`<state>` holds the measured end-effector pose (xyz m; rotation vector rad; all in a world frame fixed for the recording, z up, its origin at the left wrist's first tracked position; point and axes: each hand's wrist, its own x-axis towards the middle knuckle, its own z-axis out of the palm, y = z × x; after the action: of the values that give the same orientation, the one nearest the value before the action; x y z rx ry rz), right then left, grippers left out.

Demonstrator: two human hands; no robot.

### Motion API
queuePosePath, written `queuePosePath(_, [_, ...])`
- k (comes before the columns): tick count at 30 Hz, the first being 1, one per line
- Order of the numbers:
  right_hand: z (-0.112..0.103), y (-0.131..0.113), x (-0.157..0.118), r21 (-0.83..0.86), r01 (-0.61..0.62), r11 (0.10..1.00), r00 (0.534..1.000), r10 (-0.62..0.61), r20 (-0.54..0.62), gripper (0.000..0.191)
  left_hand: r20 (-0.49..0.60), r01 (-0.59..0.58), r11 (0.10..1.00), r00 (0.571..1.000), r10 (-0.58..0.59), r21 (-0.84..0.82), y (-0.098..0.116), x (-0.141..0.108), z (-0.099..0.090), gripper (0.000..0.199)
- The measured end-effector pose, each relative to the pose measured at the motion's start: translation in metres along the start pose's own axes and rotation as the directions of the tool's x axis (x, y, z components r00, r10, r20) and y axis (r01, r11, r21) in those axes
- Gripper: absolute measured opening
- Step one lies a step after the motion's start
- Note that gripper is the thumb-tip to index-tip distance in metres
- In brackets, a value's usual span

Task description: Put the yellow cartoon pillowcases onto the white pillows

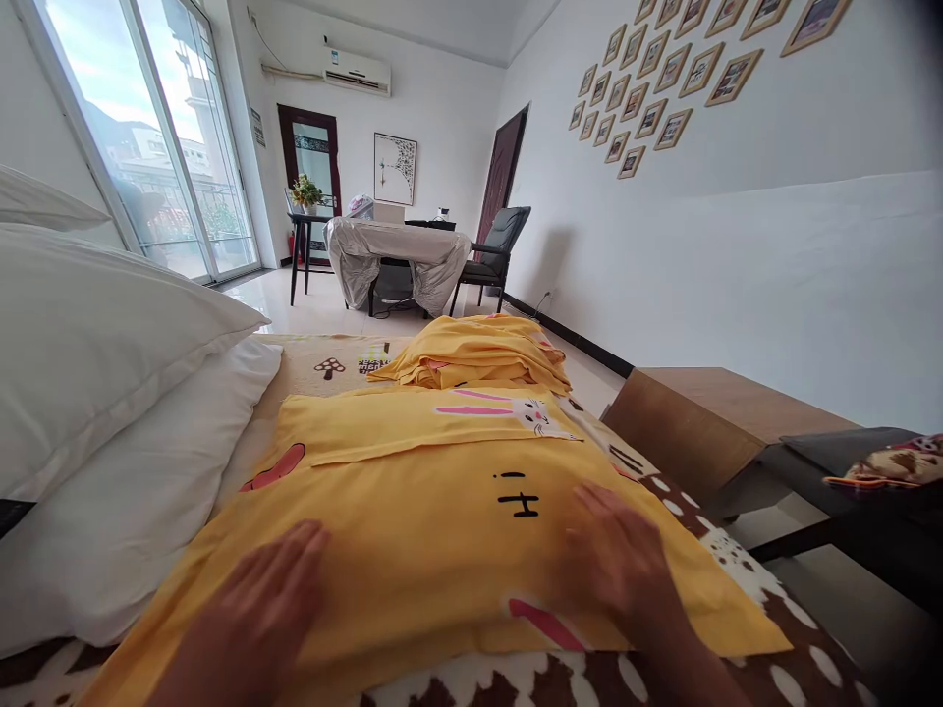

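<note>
At the left, 2 white pillows (110,324) lie stacked. The left hand (269,579), blurred, rests flat, fingers together, on the yellow cloth (413,560), which lies across the patterned blanket (537,679) before a crumpled yellow bundle (478,346). The right hand (623,550), also blurred, extends flattened over the cloth beside the "Hi" lettering (518,505).

We have a cloth (398,520) before us on the blanket (530,684), pillows (110,344) to its left. A fabric heap (478,344) lies just behind it.
</note>
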<state>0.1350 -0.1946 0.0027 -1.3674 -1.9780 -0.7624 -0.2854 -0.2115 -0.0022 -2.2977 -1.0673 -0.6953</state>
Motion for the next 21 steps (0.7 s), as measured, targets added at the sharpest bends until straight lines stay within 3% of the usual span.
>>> queuePosePath(2, [0.007, -0.047, 0.028, 0.094, 0.126, 0.988, 0.991, -0.129, 0.026, 0.05, -0.018, -0.074, 0.997, 0.997, 0.075, 0.025, 0.027, 0.046, 0.005, 0.05])
queuePosePath(4, [0.018, -0.083, 0.049, 0.134, 0.217, 0.967, 0.973, -0.225, 0.048, 0.06, 0.009, -0.074, 0.997, 0.997, 0.075, -0.024, 0.047, 0.079, 0.017, 0.053])
queuePosePath(7, [0.039, -0.109, 0.063, 0.167, 0.258, 0.952, 0.958, -0.275, 0.086, 0.059, 0.093, -0.093, 0.992, 0.99, 0.101, -0.089, 0.057, 0.096, 0.044, 0.057])
queuePosePath(10, [0.059, -0.099, 0.055, 0.176, 0.243, 0.954, 0.95, -0.27, 0.156, 0.055, 0.16, -0.119, 0.984, 0.977, 0.14, -0.135, 0.045, 0.083, 0.064, 0.058])
queuePosePath(14, [0.069, -0.058, 0.025, 0.076, 0.178, 0.981, 0.953, -0.191, 0.235, 0.06, 0.197, -0.133, 0.983, 0.968, 0.157, -0.129, 0.027, 0.057, 0.064, 0.058])
queuePosePath(17, [0.069, -0.035, 0.003, 0.017, 0.079, 0.997, 0.978, -0.081, 0.193, 0.063, 0.171, -0.167, 0.981, 0.968, 0.181, -0.093, 0.022, 0.049, 0.057, 0.06])
queuePosePath(21, [0.067, -0.025, -0.007, 0.108, 0.026, 0.994, 0.993, -0.038, 0.108, 0.058, 0.136, -0.174, 0.982, 0.974, 0.183, -0.08, 0.021, 0.049, 0.055, 0.059])
